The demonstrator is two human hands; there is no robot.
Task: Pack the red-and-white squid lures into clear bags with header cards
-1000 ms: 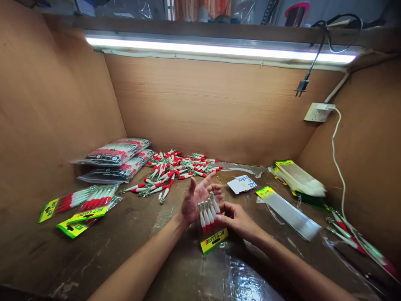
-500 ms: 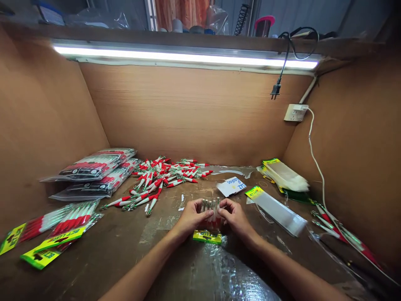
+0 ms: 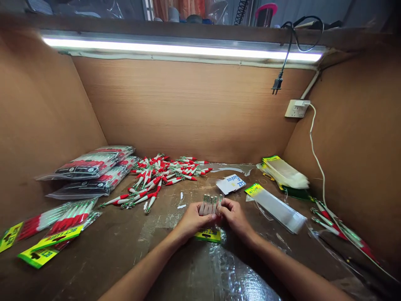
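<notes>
A clear plastic packet of slim, pale lures (image 3: pixel 206 208) with a yellow card header (image 3: pixel 208 236) sits over the brown desk (image 3: pixel 169 267), pinched at its sides by the left hand (image 3: pixel 194 220) and right hand (image 3: pixel 233 215). It is probably light, its film slippery, the lures stiff; grip the side edges, avoiding the spiky-looking far tips.

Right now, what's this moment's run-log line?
grip: left hand and right hand on lure packet | beyond: piled loose lures | right side: stacked flat bags
</notes>
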